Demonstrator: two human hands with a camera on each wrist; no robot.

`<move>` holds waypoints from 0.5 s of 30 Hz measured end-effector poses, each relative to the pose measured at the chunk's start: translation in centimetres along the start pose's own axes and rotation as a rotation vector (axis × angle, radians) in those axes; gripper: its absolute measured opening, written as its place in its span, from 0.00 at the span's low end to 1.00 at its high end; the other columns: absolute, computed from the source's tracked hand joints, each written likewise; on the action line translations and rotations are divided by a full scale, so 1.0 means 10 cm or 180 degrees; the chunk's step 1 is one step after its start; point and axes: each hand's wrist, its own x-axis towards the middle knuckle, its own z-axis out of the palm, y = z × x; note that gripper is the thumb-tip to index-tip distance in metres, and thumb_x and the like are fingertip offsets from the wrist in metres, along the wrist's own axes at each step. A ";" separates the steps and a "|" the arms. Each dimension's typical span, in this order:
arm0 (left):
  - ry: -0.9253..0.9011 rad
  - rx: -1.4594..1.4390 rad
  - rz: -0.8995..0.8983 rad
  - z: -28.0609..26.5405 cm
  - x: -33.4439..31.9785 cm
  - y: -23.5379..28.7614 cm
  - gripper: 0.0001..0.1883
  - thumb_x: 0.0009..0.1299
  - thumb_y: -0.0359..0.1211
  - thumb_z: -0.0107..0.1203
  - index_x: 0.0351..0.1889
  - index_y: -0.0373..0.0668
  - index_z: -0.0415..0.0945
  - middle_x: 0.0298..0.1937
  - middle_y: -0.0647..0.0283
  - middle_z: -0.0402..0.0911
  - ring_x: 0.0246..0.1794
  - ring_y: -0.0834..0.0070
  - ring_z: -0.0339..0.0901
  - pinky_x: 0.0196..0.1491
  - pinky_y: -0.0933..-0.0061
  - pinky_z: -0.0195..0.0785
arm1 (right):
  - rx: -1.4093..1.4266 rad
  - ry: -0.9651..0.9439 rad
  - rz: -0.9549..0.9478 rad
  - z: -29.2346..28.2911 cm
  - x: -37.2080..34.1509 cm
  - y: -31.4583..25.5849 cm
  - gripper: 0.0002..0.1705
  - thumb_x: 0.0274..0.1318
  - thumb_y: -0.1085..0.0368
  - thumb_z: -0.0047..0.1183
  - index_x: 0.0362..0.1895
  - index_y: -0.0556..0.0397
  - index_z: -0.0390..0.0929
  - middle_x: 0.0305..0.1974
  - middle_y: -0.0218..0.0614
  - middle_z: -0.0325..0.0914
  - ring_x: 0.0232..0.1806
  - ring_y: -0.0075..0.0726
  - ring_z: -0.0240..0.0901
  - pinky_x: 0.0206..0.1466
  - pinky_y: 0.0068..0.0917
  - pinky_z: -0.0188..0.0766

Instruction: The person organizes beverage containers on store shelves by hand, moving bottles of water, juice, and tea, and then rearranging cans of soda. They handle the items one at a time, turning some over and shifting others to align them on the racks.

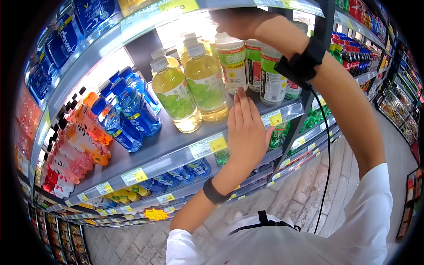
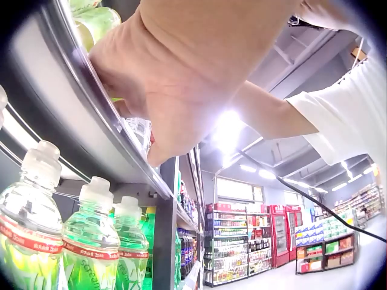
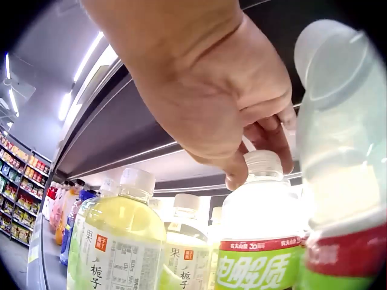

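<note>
My right hand (image 3: 224, 90) reaches in under the upper shelf, thumb and fingers curled round the white cap of an electrolyte drink bottle (image 3: 257, 229). That bottle (image 1: 234, 66) stands upright in the head view, with a red band and green lettering on its label. My left hand (image 1: 247, 128) lies over the shelf's front edge, fingers straight and together, fingertips right at the foot of the same bottle. Left of it stand pale yellow tea bottles (image 1: 205, 84) with green fruit labels. Another electrolyte bottle (image 3: 344, 181) is close on the right.
Blue-capped bottles (image 1: 137, 108) and pink and orange drinks (image 1: 79, 141) line the shelf to the left. The upper shelf (image 3: 127, 127) hangs low over my right hand. Price tags (image 1: 207, 148) run along the front edge. Green drink bottles (image 2: 91, 241) stand on the shelf below.
</note>
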 end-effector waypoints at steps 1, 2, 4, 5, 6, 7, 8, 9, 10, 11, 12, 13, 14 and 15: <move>-0.0016 -0.0013 -0.0010 0.00 -0.01 0.00 0.48 0.63 0.47 0.71 0.69 0.18 0.62 0.79 0.30 0.51 0.77 0.39 0.58 0.75 0.49 0.54 | -0.0106 -0.0965 0.0363 -0.41 0.09 -0.16 0.21 0.67 0.60 0.55 0.59 0.58 0.77 0.58 0.57 0.80 0.61 0.61 0.77 0.64 0.50 0.71; -0.0006 -0.0007 -0.0008 0.00 -0.01 0.00 0.48 0.63 0.47 0.71 0.69 0.18 0.62 0.79 0.30 0.52 0.77 0.39 0.58 0.75 0.49 0.54 | -0.0102 -0.0989 0.0357 -0.47 0.10 -0.15 0.21 0.67 0.60 0.55 0.59 0.58 0.77 0.58 0.57 0.80 0.61 0.61 0.77 0.64 0.50 0.71; 0.0007 -0.0018 -0.0028 0.00 -0.01 0.01 0.48 0.63 0.46 0.71 0.69 0.18 0.62 0.79 0.30 0.52 0.77 0.39 0.58 0.75 0.49 0.54 | 0.0262 -0.1376 0.0183 -0.51 0.06 -0.09 0.23 0.68 0.57 0.56 0.60 0.58 0.76 0.59 0.57 0.80 0.62 0.60 0.76 0.64 0.50 0.71; 0.0020 -0.0009 -0.0030 0.00 0.00 0.01 0.47 0.63 0.46 0.71 0.69 0.18 0.63 0.79 0.30 0.52 0.77 0.39 0.58 0.75 0.49 0.54 | 0.0346 -0.1096 0.0035 -0.49 -0.02 -0.06 0.26 0.70 0.51 0.53 0.61 0.59 0.76 0.60 0.58 0.79 0.63 0.60 0.75 0.66 0.49 0.70; 0.0034 0.0002 -0.0025 0.00 0.00 0.01 0.47 0.63 0.46 0.71 0.69 0.18 0.63 0.79 0.30 0.52 0.77 0.40 0.58 0.75 0.49 0.53 | 0.0345 -0.1104 0.0035 -0.54 -0.04 -0.09 0.26 0.70 0.51 0.53 0.61 0.59 0.76 0.60 0.58 0.79 0.63 0.60 0.75 0.66 0.49 0.70; 0.0027 -0.0006 -0.0025 0.00 0.00 0.01 0.47 0.63 0.46 0.71 0.69 0.18 0.63 0.79 0.30 0.52 0.77 0.40 0.58 0.75 0.49 0.53 | 0.0389 -0.1280 0.0299 -0.58 -0.08 -0.13 0.27 0.71 0.51 0.52 0.61 0.59 0.76 0.58 0.59 0.80 0.60 0.62 0.76 0.63 0.49 0.71; 0.0032 -0.0023 -0.0019 0.00 -0.01 0.01 0.47 0.63 0.46 0.71 0.69 0.19 0.62 0.79 0.31 0.52 0.77 0.40 0.58 0.75 0.50 0.53 | 0.0431 -0.1455 0.0566 -0.64 -0.13 -0.18 0.27 0.72 0.50 0.50 0.61 0.60 0.76 0.56 0.59 0.81 0.57 0.63 0.78 0.60 0.49 0.73; 0.0046 -0.0044 -0.0020 0.00 -0.01 0.00 0.47 0.63 0.46 0.71 0.69 0.19 0.62 0.79 0.31 0.52 0.78 0.41 0.58 0.76 0.50 0.53 | 0.0423 -0.1467 0.0562 -0.73 -0.23 -0.22 0.27 0.72 0.50 0.50 0.61 0.60 0.76 0.56 0.59 0.81 0.57 0.63 0.78 0.60 0.49 0.73; 0.0060 -0.0062 -0.0040 0.00 0.00 0.00 0.47 0.63 0.46 0.71 0.69 0.19 0.62 0.79 0.31 0.52 0.78 0.41 0.58 0.76 0.50 0.53 | 0.0273 -0.1278 0.0539 -0.87 -0.39 -0.24 0.28 0.72 0.50 0.49 0.61 0.61 0.75 0.52 0.60 0.82 0.53 0.65 0.79 0.56 0.50 0.74; 0.0032 -0.0044 -0.0052 0.00 0.00 0.00 0.47 0.63 0.45 0.71 0.70 0.19 0.62 0.79 0.31 0.52 0.78 0.41 0.58 0.76 0.51 0.52 | 0.0129 -0.1090 0.0509 -0.99 -0.52 -0.26 0.28 0.73 0.50 0.48 0.61 0.62 0.74 0.49 0.60 0.83 0.48 0.66 0.81 0.52 0.51 0.76; 0.0002 -0.0023 -0.0061 0.00 0.00 0.01 0.47 0.63 0.45 0.71 0.70 0.19 0.61 0.79 0.31 0.53 0.78 0.42 0.58 0.76 0.51 0.52 | 0.0125 -0.1105 0.0483 -1.09 -0.59 -0.28 0.28 0.73 0.50 0.48 0.61 0.62 0.74 0.49 0.60 0.83 0.48 0.66 0.81 0.52 0.51 0.76; 0.0015 -0.0032 -0.0071 -0.01 0.00 0.02 0.47 0.63 0.45 0.71 0.70 0.19 0.61 0.79 0.31 0.53 0.78 0.42 0.58 0.76 0.51 0.52 | -0.0032 -0.1127 0.0490 -1.19 -0.64 -0.29 0.28 0.72 0.51 0.48 0.60 0.63 0.74 0.45 0.60 0.83 0.44 0.67 0.81 0.49 0.52 0.76; 0.0001 -0.0035 -0.0079 -0.02 0.00 0.02 0.47 0.63 0.45 0.70 0.70 0.19 0.61 0.79 0.32 0.53 0.78 0.42 0.58 0.76 0.51 0.52 | -0.0190 -0.1140 0.0496 -1.25 -0.69 -0.26 0.27 0.71 0.52 0.49 0.59 0.64 0.74 0.42 0.60 0.84 0.41 0.68 0.81 0.46 0.53 0.76; -0.0021 -0.0035 -0.0084 -0.02 0.00 0.02 0.47 0.64 0.45 0.70 0.71 0.20 0.60 0.79 0.32 0.53 0.78 0.42 0.58 0.77 0.52 0.51 | -0.0161 -0.0953 0.0355 -1.26 -0.74 -0.23 0.27 0.71 0.53 0.50 0.57 0.66 0.74 0.41 0.62 0.82 0.42 0.67 0.81 0.47 0.53 0.76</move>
